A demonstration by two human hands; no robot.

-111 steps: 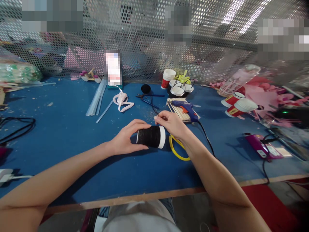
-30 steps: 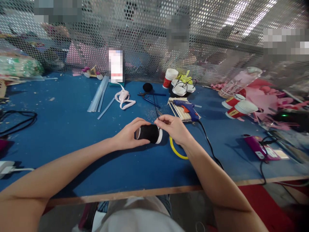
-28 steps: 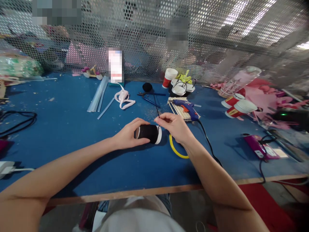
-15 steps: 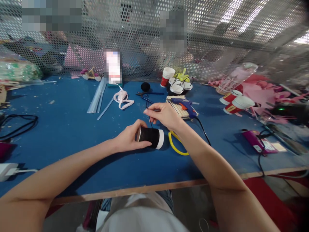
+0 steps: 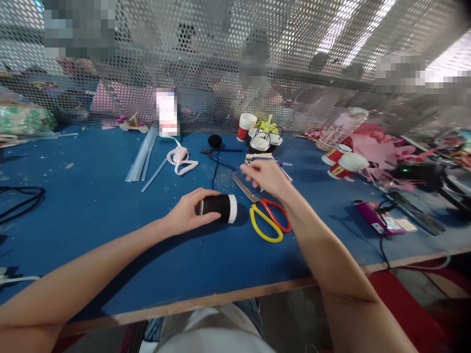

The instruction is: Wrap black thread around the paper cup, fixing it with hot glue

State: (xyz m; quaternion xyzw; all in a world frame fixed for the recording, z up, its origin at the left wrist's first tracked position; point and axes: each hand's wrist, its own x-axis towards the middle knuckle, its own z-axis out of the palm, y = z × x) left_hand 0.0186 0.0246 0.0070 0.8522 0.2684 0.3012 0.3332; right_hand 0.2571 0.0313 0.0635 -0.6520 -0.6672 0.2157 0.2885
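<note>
My left hand [image 5: 186,214] is wrapped around a paper cup covered in black thread [image 5: 218,208], which lies on its side on the blue table [image 5: 91,206] with its white rim to the right. A black thread [image 5: 214,172] runs from the cup up toward a black ball of thread [image 5: 214,141]. My right hand [image 5: 268,177] hovers above and right of the cup, over a pile of wooden sticks [image 5: 253,158]. Its fingers are loosely bent and smeared, and nothing shows in them. Scissors with yellow and red handles [image 5: 265,217] lie just right of the cup.
Clear glue sticks [image 5: 141,158] and a pink ribbon [image 5: 180,160] lie at the back left. Paper cups [image 5: 246,125] stand by the mesh wall, and more cups [image 5: 340,165] lie at the right. A purple device [image 5: 372,221] with a cable sits at the right. A black cable [image 5: 20,197] lies at the left.
My right hand has let go of the thread and moved up and right, over the sticks. The scissors, half hidden before, now show fully. My left hand keeps hold of the cup.
</note>
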